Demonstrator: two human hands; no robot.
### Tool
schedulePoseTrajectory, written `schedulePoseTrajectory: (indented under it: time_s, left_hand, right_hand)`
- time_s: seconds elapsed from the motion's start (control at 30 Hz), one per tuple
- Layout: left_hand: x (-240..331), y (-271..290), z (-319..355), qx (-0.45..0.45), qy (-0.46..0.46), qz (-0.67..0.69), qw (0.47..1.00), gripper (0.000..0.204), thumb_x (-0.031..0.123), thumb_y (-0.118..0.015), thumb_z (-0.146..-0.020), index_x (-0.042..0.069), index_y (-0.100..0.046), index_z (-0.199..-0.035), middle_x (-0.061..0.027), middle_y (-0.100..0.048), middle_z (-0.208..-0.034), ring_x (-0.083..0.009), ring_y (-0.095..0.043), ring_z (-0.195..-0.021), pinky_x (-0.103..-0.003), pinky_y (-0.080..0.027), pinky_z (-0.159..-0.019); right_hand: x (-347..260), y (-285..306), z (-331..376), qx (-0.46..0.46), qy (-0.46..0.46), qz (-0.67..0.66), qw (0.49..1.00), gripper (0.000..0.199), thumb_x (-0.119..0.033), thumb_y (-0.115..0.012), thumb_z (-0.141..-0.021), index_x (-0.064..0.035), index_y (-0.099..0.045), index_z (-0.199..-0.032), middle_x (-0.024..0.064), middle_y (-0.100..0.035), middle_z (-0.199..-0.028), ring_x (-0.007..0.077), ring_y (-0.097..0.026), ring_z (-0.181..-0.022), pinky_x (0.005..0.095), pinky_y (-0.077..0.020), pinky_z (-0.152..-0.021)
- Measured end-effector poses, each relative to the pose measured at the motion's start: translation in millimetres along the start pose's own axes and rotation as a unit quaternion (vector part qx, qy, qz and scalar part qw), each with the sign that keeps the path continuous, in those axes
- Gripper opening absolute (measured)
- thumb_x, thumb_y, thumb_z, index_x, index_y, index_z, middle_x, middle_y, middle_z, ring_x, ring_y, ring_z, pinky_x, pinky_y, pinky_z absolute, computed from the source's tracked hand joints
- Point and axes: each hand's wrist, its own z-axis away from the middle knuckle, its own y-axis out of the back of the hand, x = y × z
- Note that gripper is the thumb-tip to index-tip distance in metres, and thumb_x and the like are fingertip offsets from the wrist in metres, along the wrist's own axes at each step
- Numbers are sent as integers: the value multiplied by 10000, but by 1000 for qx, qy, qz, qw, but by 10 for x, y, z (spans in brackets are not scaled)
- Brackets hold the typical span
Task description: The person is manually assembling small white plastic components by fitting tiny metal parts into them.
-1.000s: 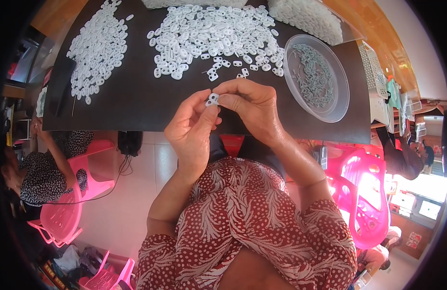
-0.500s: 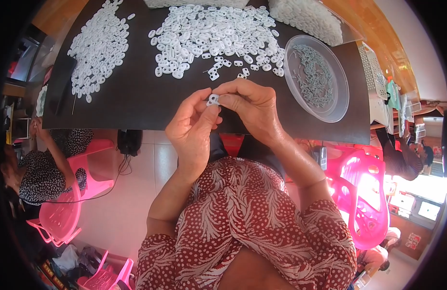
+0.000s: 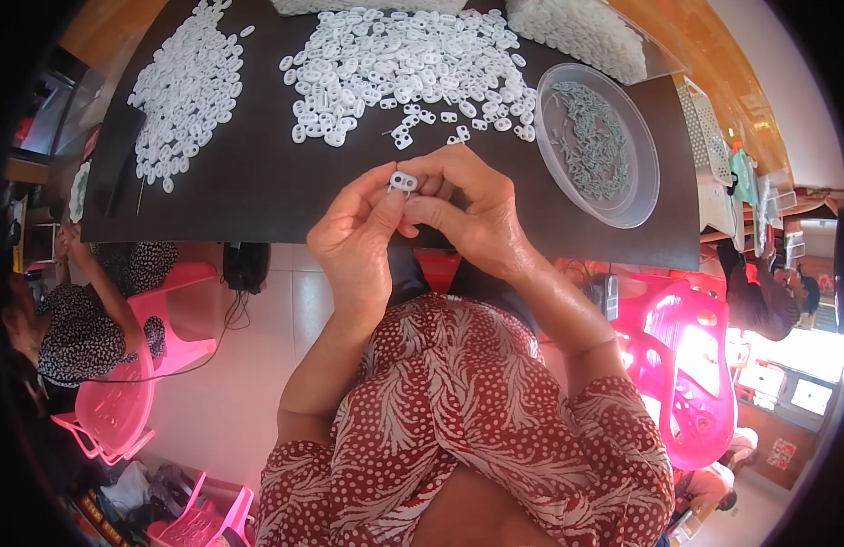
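Note:
A small white plastic piece, oval with two dark round holes, is held up before me just over the table's near edge. My left hand pinches it, the thumb on its lower front and the fingers behind. From the right, my right hand closes in on the same piece. Its index finger lies along the far side and its thumb tip sits just under the lower right end. Something thin shows beneath the piece between the thumbs, too small to make out.
White ovals form a large heap at the table's back and another heap on the left. A clear round tray at right holds small grey screws. Clear boxes of white pieces stand behind. A dark-handled tool lies far left.
The white piece has turned so both holes face up toward me. My right thumb has slid off its face to below it. Both hands have shifted slightly.

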Motion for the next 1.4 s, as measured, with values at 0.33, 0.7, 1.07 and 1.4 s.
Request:
schedulePoseTrajectory:
  time_s: [0.33, 0.7, 1.07, 1.4]
  left_hand:
    - [57, -54, -12, 13, 41, 40, 998, 192, -24, -583, -866, -83, -616, -1046, -87, -641, -793, -108, -569, -628, -225, -486, -572]
    - [2, -3, 16, 5, 5, 12, 1000, 198, 1, -565, -886, -81, -612, -1060, -104, -656, -910, -119, -613, -780, -226, -493, -714]
    - [33, 5, 43, -18, -30, 18, 999, 190, 25, -580, -901, -62, -622, -1065, -81, -635, -965, -112, -588, -863, -236, -481, -789]
    - [-63, -12, 105, -22, -103, -10, 994, 208, 78, -537, -938, -59, -587, -1088, -75, -621, -994, -96, -568, -876, -228, -467, -796]
  right_hand:
    - [99, -37, 19, 46, 106, 46, 992, 315, -16, -697, -660, -20, -651, -972, 65, -583, -785, 194, -523, -713, 301, -452, -626]
    - [143, -72, 48, 76, 143, 72, 984, 333, 9, -712, -637, -2, -654, -966, 72, -616, -809, 204, -537, -717, 308, -457, -645]
    - [127, -116, 81, 96, 145, 46, 984, 356, 10, -723, -620, 6, -661, -971, 62, -612, -777, 179, -519, -690, 294, -441, -615]
    - [111, -167, 115, 113, 170, 45, 978, 359, 18, -715, -648, 23, -649, -1001, 72, -626, -824, 178, -530, -699, 279, -451, -609]
